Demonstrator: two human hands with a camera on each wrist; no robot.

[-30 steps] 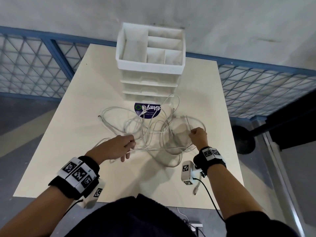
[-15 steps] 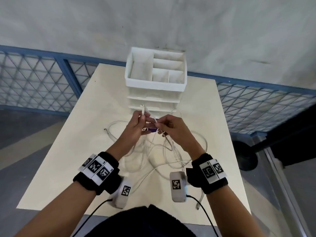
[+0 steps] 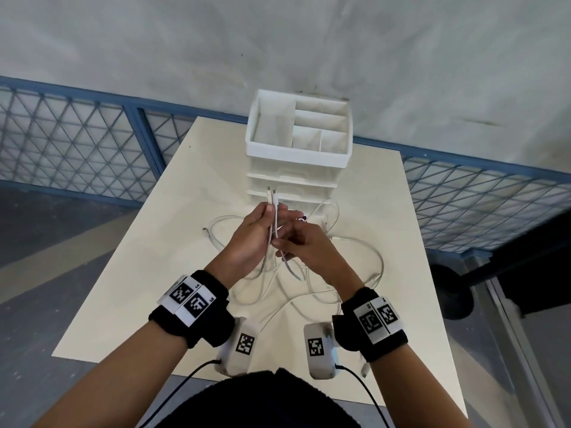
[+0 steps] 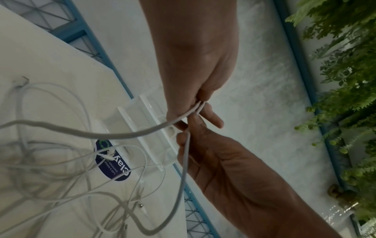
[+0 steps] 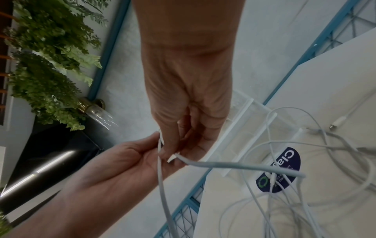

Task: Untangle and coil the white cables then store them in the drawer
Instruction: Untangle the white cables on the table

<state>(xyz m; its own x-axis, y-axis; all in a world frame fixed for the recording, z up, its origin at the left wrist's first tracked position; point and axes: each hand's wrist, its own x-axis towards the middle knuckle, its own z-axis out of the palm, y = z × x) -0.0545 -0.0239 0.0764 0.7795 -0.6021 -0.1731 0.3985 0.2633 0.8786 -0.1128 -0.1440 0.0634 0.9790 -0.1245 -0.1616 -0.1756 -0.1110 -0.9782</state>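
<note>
A tangle of white cables (image 3: 312, 273) lies on the cream table (image 3: 148, 273) in front of the white drawer unit (image 3: 296, 171), whose drawers are shut. Both hands are raised above the tangle. My left hand (image 3: 267, 219) pinches two cable strands side by side, and their two plug ends (image 3: 272, 194) stick up past its fingers. My right hand (image 3: 285, 244) pinches one of those strands just below. In the left wrist view the left hand (image 4: 198, 103) holds both strands while the right hand (image 4: 189, 130) has one running down through it. The right wrist view shows the right hand (image 5: 173, 149) touching the left hand (image 5: 142, 154).
A purple sticker (image 4: 112, 161) lies on the table under the cables. Loose plug ends rest at the left (image 3: 205, 230) and near the front edge (image 3: 365, 372). A blue mesh fence (image 3: 77, 149) runs behind the table. A black stand base (image 3: 452, 291) sits on the floor to the right.
Both hands have lifted off the table with cable ends. The left hand now holds two plugs together, and the right hand has slid lower on the strand.
</note>
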